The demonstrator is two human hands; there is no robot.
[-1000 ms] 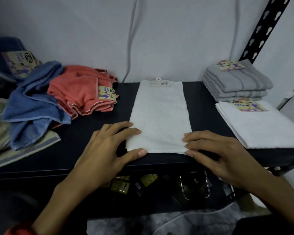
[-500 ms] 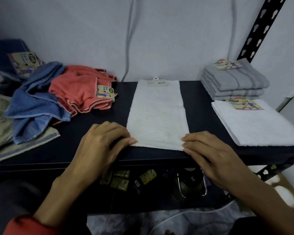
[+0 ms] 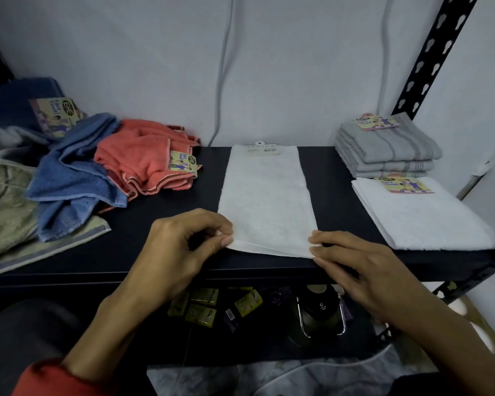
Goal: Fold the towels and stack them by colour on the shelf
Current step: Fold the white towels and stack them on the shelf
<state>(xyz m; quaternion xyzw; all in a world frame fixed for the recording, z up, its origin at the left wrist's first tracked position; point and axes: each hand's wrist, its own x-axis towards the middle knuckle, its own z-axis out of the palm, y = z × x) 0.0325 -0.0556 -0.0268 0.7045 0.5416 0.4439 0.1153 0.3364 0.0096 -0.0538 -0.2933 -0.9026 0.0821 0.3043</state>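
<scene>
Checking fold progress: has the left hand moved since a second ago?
Yes. The left hand slid left off the white towel to its near-left corner, now pinching it, judged against the shelf front edge.

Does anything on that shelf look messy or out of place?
Yes: on the left, the blue towel, coral towel and beige towel lie crumpled in a heap, while the grey stack on the right is neatly folded.

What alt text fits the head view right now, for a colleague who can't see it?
Two hands pinch the near corners of a long white towel lying flat on a dark shelf, left hand and right hand. Folded grey towels and a folded white towel sit right; loose blue and coral towels lie left.
</scene>
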